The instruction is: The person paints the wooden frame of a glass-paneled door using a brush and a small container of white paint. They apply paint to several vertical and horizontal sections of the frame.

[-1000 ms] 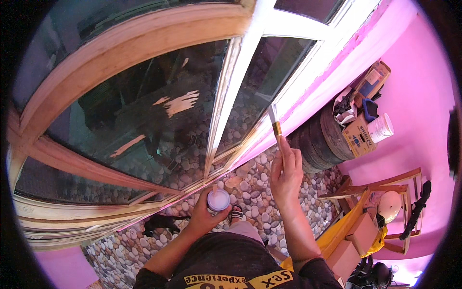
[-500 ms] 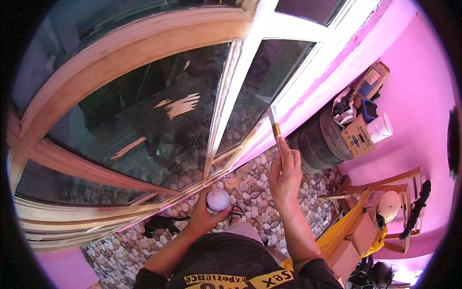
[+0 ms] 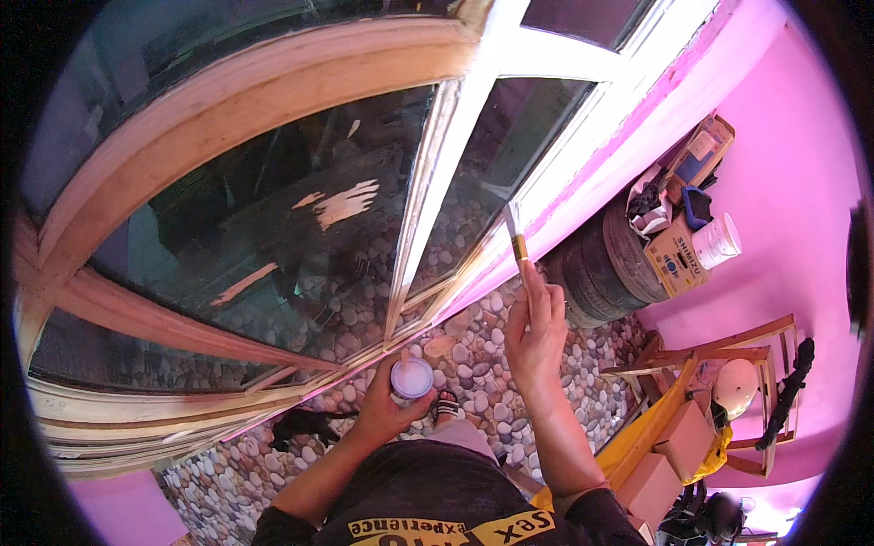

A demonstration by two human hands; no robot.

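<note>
My right hand [image 3: 537, 337] is closed around the handle of a paintbrush [image 3: 518, 244]. The brush points up, with its bristles against the white edge of the window frame [image 3: 537, 173], just where the frame borders the dark glass pane. Low in front of my body, my left hand [image 3: 387, 405] grips a small round cup [image 3: 412, 377] holding pale white paint. White covers the upright bars of the frame on this side, while the arched rail [image 3: 264, 109] farther left is bare brown wood.
A pink wall [image 3: 783, 173] runs along the right. Stacked tires [image 3: 605, 273], a cardboard box [image 3: 675, 258] and a white bucket [image 3: 717, 240] stand against it. Nearer are a wooden rack [image 3: 774, 382] and brown boxes [image 3: 648, 491]. Pebble-patterned flooring [image 3: 492, 382] lies under my feet.
The paintbrush and my right hand have shifted slightly left along the frame edge. My left hand with the cup stays in place.
</note>
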